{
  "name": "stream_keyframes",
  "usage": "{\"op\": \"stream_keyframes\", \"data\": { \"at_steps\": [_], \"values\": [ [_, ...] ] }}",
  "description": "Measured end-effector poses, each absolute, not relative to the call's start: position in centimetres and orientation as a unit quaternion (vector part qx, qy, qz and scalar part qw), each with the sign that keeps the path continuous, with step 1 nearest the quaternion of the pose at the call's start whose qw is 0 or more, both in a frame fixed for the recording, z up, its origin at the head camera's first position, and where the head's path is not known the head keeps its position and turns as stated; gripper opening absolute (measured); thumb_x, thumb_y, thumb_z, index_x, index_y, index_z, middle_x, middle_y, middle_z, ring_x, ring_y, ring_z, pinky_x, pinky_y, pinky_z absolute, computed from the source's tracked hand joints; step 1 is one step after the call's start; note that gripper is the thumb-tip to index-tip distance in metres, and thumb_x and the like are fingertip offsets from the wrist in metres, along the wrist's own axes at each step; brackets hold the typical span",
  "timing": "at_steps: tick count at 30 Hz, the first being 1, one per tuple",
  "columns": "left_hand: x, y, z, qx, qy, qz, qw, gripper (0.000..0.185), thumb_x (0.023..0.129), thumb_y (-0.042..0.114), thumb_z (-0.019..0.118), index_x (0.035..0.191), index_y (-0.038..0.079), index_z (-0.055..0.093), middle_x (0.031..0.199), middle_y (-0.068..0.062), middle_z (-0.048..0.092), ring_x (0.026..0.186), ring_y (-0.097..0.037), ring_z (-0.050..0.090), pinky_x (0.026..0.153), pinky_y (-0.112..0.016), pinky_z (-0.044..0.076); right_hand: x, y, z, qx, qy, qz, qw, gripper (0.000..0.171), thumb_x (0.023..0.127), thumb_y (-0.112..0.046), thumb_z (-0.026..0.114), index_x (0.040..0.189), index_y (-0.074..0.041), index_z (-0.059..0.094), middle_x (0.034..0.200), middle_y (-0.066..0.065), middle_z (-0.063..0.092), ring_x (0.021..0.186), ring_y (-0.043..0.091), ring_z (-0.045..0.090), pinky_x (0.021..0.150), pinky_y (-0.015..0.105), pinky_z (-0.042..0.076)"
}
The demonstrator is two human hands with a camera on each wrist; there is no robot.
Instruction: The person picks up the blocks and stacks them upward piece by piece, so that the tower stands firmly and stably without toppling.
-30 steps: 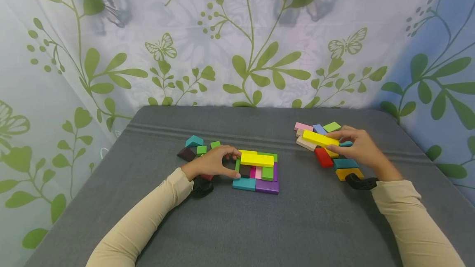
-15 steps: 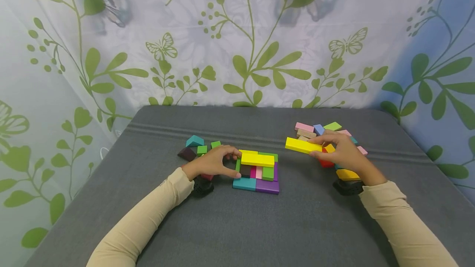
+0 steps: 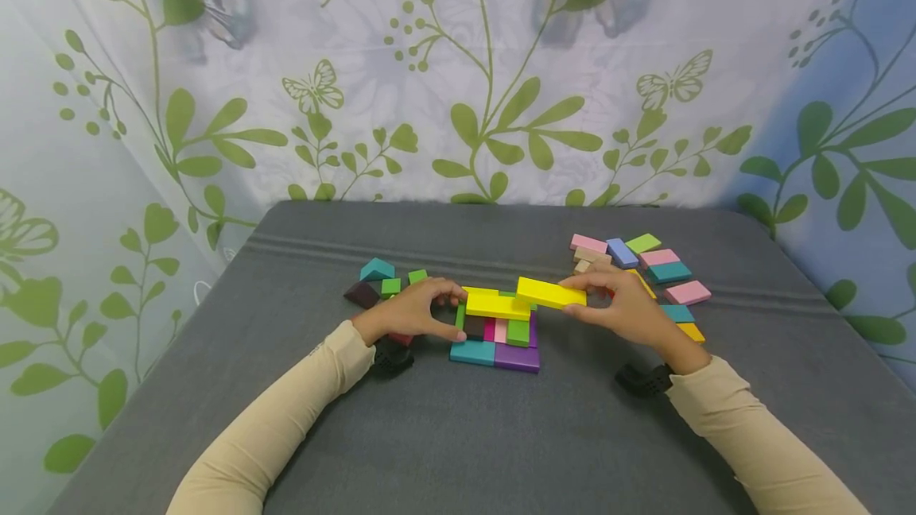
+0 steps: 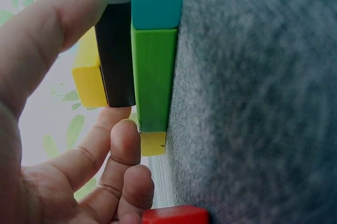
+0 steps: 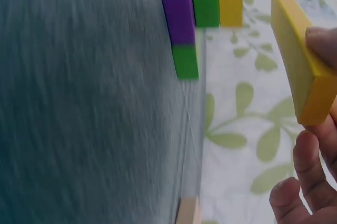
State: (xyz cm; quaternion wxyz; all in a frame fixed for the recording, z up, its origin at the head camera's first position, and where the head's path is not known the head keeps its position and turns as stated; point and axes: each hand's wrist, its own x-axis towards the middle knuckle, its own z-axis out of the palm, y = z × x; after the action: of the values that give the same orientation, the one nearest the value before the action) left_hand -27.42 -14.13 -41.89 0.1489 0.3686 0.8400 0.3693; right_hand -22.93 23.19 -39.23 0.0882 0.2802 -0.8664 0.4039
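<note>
My right hand (image 3: 621,307) pinches a yellow block (image 3: 549,292) at its right end, holding it raised and slightly tilted. Its left end hangs over the right side of a low block stack, whose lower layer shows a teal block (image 3: 472,353) and a purple block (image 3: 517,357). Another yellow block (image 3: 497,306) lies across the top of the stack. At the stack's left side my left hand (image 3: 415,311) spans a black block (image 4: 117,50), thumb on one end and a fingertip at the other. A green block (image 4: 154,79) lies beneath the black one.
Right of the stack lies a loose group of blocks, among them a pink block (image 3: 688,292) and a blue block (image 3: 622,252). By the left wrist are a teal block (image 3: 377,269), a dark block (image 3: 362,295) and small green cubes. A patterned curtain (image 3: 429,102) hangs behind the grey table (image 3: 572,435).
My right hand has carried the yellow block leftward from the right-hand group to the stack's right side. My left hand stays in place at the stack.
</note>
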Motion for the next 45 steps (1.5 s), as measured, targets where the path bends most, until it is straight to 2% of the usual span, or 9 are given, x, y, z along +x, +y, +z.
{"op": "stream_keyframes", "data": {
  "at_steps": [8, 18, 25, 31, 38, 45],
  "values": [
    [-27.5, -14.2, -41.9, 0.368, 0.842, 0.365, 0.146, 0.056, 0.091, 0.026, 0.087, 0.135, -0.001, 0.065, 0.116, -0.006, 0.065, 0.105, -0.021, 0.052, 0.098, -0.041, 0.046, -22.0, 20.9, -39.8, 0.317, -0.857, 0.400, 0.075, 0.034, 0.086, -0.002, 0.090, 0.119, 0.000, 0.082, 0.090, -0.004, 0.063, 0.078, 0.016, 0.056, 0.068, 0.028, 0.053],
    [-27.5, -14.1, -41.7, 0.365, 0.841, 0.367, 0.155, 0.057, 0.091, 0.026, 0.086, 0.136, -0.001, 0.064, 0.117, -0.007, 0.064, 0.107, -0.023, 0.052, 0.099, -0.042, 0.046, -21.0, 18.9, -39.7, 0.323, -0.872, 0.364, 0.060, 0.036, 0.087, -0.010, 0.092, 0.120, 0.000, 0.081, 0.090, -0.005, 0.060, 0.078, 0.012, 0.054, 0.067, 0.027, 0.051],
    [-27.5, -14.1, -41.8, 0.364, 0.842, 0.367, 0.156, 0.057, 0.091, 0.026, 0.086, 0.137, -0.001, 0.064, 0.118, -0.007, 0.064, 0.107, -0.023, 0.053, 0.099, -0.042, 0.047, -20.4, 17.8, -39.5, 0.324, -0.877, 0.349, 0.061, 0.036, 0.087, -0.008, 0.092, 0.120, 0.001, 0.081, 0.092, -0.003, 0.063, 0.079, 0.012, 0.056, 0.069, 0.025, 0.054],
    [-27.5, -14.1, -41.7, 0.363, 0.842, 0.365, 0.157, 0.060, 0.090, 0.026, 0.088, 0.138, 0.000, 0.064, 0.119, -0.006, 0.064, 0.110, -0.023, 0.053, 0.102, -0.043, 0.047, -20.1, 17.1, -39.5, 0.312, -0.891, 0.326, 0.053, 0.040, 0.088, -0.016, 0.093, 0.122, -0.001, 0.081, 0.091, -0.004, 0.062, 0.079, 0.011, 0.055, 0.067, 0.023, 0.051],
    [-27.6, -14.0, -41.8, 0.364, 0.842, 0.366, 0.154, 0.060, 0.089, 0.026, 0.090, 0.137, 0.000, 0.065, 0.118, -0.006, 0.065, 0.109, -0.023, 0.053, 0.102, -0.043, 0.047, -20.0, 16.7, -39.4, 0.317, -0.896, 0.302, 0.069, 0.039, 0.087, -0.018, 0.094, 0.121, -0.004, 0.082, 0.089, -0.005, 0.061, 0.076, 0.009, 0.054, 0.064, 0.023, 0.047],
    [-27.5, -14.1, -41.8, 0.366, 0.843, 0.364, 0.152, 0.061, 0.089, 0.026, 0.090, 0.137, 0.000, 0.065, 0.118, -0.005, 0.065, 0.108, -0.022, 0.053, 0.101, -0.042, 0.047, -19.9, 16.4, -39.6, 0.326, -0.898, 0.284, 0.084, 0.036, 0.085, -0.016, 0.095, 0.117, -0.005, 0.083, 0.091, -0.003, 0.064, 0.076, 0.009, 0.056, 0.066, 0.024, 0.052]
  ]
}}
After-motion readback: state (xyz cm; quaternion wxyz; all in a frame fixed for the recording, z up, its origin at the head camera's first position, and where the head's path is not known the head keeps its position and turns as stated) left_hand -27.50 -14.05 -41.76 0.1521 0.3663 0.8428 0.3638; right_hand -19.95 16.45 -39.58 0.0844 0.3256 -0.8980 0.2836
